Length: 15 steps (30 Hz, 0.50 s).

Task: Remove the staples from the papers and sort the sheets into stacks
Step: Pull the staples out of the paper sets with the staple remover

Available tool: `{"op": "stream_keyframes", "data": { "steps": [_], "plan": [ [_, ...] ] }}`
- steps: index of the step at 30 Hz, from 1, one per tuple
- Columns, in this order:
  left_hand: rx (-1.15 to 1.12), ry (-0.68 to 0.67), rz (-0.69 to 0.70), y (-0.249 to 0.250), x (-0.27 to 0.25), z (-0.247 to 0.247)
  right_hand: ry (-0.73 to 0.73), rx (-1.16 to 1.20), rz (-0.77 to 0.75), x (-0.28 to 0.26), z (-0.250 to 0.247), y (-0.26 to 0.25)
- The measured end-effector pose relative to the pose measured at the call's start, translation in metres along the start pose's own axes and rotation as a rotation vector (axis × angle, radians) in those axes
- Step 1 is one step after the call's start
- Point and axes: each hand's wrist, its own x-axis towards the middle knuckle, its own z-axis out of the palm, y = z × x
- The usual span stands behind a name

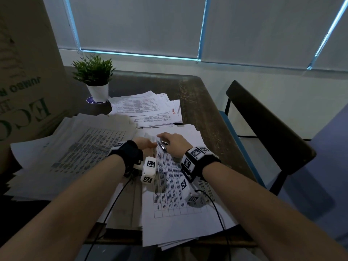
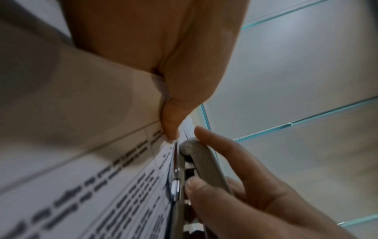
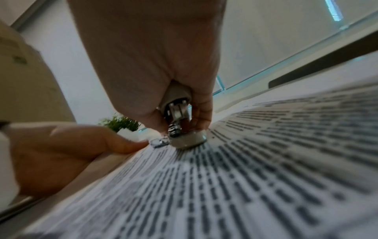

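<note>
A stapled set of printed table sheets (image 1: 169,187) lies in front of me on the dark table (image 1: 203,102). My right hand (image 1: 162,140) grips a grey and metal staple remover (image 1: 163,147) at the set's top left corner, its lower end resting on the paper (image 3: 266,161). The remover (image 3: 181,116) shows its spring and metal jaws in the right wrist view, the tip (image 3: 159,142) against the sheet. My left hand (image 1: 150,145) presses down on the papers just left of the tool, one fingertip (image 2: 171,131) beside the blade. The staple itself is hidden.
A wide pile of printed sheets (image 1: 75,153) lies at the left, and a smaller loose pile (image 1: 145,108) at the back. A potted plant (image 1: 95,78) stands far left, beside a big cardboard box (image 1: 24,81). A dark chair (image 1: 267,125) stands to the right.
</note>
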Motion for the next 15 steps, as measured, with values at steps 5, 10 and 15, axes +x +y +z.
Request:
{"op": "stream_keyframes", "data": {
  "steps": [5,10,15],
  "plan": [
    [0.217,0.096,0.011,0.012,-0.019,0.006,0.036,-0.065,0.085,0.008,0.009,-0.012],
    [0.005,0.046,0.048,0.005,-0.013,0.007,0.017,-0.096,0.179,0.016,0.009,-0.019],
    [-0.033,0.139,0.003,0.008,-0.014,0.010,0.207,0.301,0.374,0.008,0.006,0.001]
  ]
}}
